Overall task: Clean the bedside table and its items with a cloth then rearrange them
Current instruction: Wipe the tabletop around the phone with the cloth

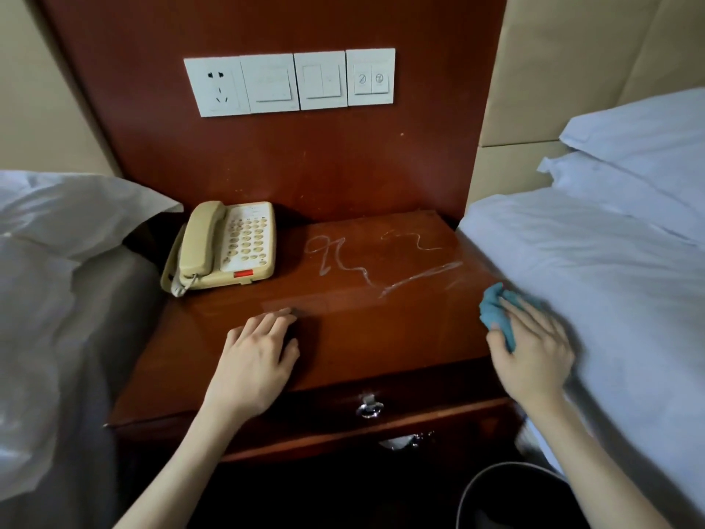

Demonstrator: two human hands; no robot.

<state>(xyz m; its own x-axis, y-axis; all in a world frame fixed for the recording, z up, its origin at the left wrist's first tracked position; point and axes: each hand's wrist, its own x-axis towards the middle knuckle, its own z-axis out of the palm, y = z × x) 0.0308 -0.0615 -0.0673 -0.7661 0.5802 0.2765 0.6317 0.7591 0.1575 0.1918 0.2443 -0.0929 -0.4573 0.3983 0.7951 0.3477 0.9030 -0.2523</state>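
Your left hand (259, 351) lies palm down and released on the wooden worktop (381, 330), fingers spread flat near its front edge, gripping nothing. Your right hand (534, 345) is clenched around a crumpled teal cloth (494, 313), which bulges out past your fingertips and thumb; the hand sits at the right edge of the worktop, where the wood meets the white bed sheet (610, 280), and motion blur makes it hard to tell whether the cloth presses on wood or on the sheet.

Beyond your left hand and slightly to its left, a beige corded telephone (225, 246) rests at the back left of the worktop, handset cradled and coiled cord hanging at its near corner. Between your two hands and further back, pale squiggled smear marks (366, 261) run across the polished surface, the nearest streak ending just beyond the cloth.

Below your hands, the drawer front carries a metal ring pull (369, 406). Under your right forearm, the dark rim of a waste bin (507, 494) shows. To the left of your left arm lies a white pillow (68, 208) on a second bed. On the red-brown panel far beyond both hands sits a row of white wall switches and a socket (290, 82).
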